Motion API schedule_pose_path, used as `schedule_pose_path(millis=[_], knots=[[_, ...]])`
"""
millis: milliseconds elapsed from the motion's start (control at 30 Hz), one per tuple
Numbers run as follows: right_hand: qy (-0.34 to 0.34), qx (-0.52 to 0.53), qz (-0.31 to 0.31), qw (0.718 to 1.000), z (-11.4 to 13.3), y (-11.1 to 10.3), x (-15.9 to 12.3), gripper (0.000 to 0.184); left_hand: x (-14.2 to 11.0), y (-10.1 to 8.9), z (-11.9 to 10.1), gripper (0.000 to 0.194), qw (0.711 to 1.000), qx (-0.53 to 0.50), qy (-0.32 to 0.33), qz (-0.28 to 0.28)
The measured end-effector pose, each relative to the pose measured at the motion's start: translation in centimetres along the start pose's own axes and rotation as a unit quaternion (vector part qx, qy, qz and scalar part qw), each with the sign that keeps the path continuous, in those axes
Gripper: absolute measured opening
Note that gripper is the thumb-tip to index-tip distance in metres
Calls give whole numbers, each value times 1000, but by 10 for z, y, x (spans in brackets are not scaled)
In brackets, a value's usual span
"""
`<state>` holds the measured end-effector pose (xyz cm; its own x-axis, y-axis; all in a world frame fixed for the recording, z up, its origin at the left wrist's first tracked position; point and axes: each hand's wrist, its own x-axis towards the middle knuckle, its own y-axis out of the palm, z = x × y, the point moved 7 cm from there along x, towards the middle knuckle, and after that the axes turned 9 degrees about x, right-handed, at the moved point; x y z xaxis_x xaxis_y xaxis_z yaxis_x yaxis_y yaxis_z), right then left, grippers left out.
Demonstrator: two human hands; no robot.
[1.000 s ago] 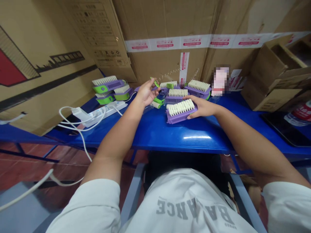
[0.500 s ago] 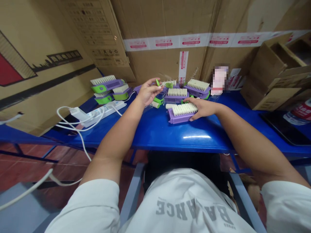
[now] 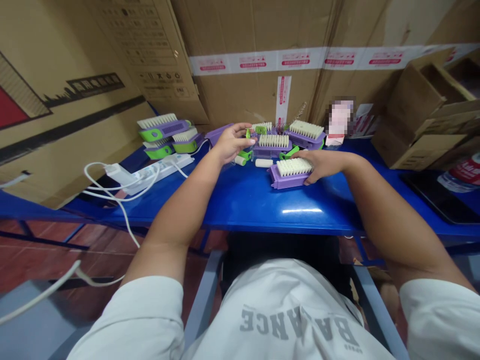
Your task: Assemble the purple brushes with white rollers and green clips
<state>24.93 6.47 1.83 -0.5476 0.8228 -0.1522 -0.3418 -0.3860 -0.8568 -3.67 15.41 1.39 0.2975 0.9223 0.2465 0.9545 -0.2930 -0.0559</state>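
Blue table [image 3: 240, 210]: my right grip [image 3: 324, 166] clamps a purple scrub brush [image 3: 290, 175], my left grip [image 3: 232, 143] stands open, green pieces [image 3: 288, 152] remain loose.

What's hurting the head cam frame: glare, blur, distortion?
Head view: a bright glare streak sits on the blue tabletop; the wide lens bends and slants the cardboard cartons toward the edges; a pixelated patch hides one item; the right hand and purple brush show no marked blur.
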Motion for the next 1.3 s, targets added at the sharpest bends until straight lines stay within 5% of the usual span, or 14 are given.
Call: schedule_pose_path(millis=[233,433,600,767,1000,1300], knots=[[92,-16,30,995,-16,-12,-16,69,-11,8,-2,66,994,62,-45,74],[112,10,42,993,-42,-18,-21,60,-12,5,-4,64,978,132,-42,157],[101,11,46,994,-48,-18,-22,64,-16,5,-8,60,941,257,-41,216],[106,6,41,994,-47,-18,-22,65,-32,15,-2,58,880,353,-135,288],[79,21,57,995,-48,-18,-22,63,-33,12,0,61,813,486,-99,304],[111,27,58,992,-46,-17,-24,64,-32,9,5,63,801,506,-103,303]])
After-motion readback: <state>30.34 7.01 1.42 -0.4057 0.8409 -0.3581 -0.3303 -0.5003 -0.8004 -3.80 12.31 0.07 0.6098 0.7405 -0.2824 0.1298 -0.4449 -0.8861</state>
